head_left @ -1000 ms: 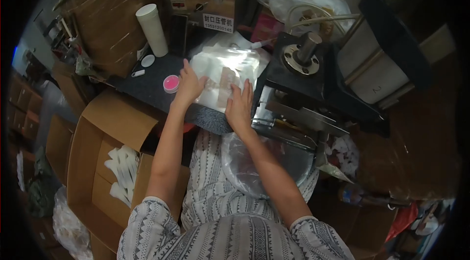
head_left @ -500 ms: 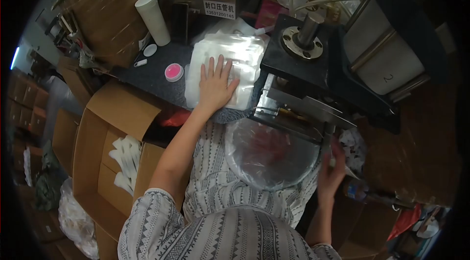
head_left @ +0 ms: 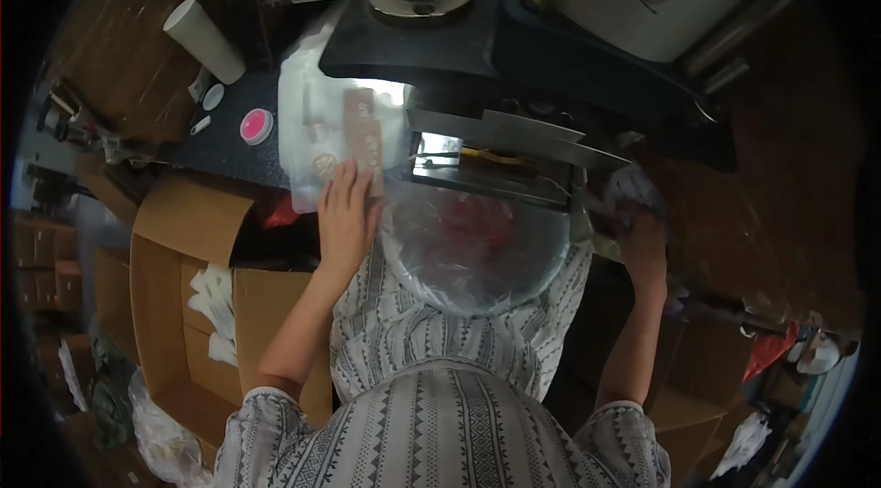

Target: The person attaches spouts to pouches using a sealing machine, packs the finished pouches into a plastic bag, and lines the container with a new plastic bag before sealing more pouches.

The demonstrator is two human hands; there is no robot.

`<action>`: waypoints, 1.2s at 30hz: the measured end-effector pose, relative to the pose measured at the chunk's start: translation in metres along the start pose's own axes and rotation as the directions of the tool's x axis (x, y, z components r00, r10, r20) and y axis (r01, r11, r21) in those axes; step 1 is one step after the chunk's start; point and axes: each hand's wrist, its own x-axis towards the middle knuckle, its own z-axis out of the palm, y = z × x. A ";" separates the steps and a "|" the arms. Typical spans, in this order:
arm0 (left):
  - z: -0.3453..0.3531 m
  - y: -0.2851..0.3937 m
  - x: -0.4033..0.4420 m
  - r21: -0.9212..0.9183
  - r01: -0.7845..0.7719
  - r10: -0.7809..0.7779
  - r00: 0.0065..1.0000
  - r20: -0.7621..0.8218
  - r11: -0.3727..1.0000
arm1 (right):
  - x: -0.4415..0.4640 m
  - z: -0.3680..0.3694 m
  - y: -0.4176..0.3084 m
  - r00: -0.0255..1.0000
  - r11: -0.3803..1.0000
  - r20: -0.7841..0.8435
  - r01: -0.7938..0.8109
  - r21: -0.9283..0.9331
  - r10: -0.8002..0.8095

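My left hand (head_left: 343, 217) lies with its fingers stretched out on the near edge of a stack of clear plastic bags (head_left: 303, 125), which has a pinkish printed strip (head_left: 360, 112) on top. My right hand (head_left: 640, 235) is off to the right of the machine, at crumpled whitish plastic (head_left: 631, 187). Its fingers are smeared by motion and dim, so I cannot tell what they hold. Between my hands, a round tub covered in clear film (head_left: 477, 254), with something reddish inside, sits at my lap below the machine's metal jaw (head_left: 514, 144).
Left of the bags are a pink-filled round jar (head_left: 257, 126), a white lid (head_left: 213, 97) and an upright white tube (head_left: 204, 40). An open carton (head_left: 165, 304) holds several white tubes (head_left: 216, 300). The dark machine body (head_left: 413, 47) overhangs the work area.
My view has shifted towards the right and closer to the machine. My left hand has slid from the middle of the bag stack to its near edge. My right hand has moved forward to the crumpled plastic.
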 end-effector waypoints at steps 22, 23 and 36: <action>-0.060 0.097 0.007 -0.361 0.004 0.016 0.999 0.050 0.933 | -0.012 -0.007 -0.123 0.902 0.791 -0.141 0.427 0.437 -0.409; -0.060 0.099 0.007 -0.417 -0.031 0.075 0.993 0.089 0.909 | -0.012 -0.004 -0.122 0.899 0.772 -0.078 0.412 0.484 -0.430; -0.009 0.111 0.061 -0.588 0.808 -0.086 0.583 0.808 -0.040 | -0.008 -0.005 -0.088 0.937 0.836 -0.159 0.349 0.423 -0.311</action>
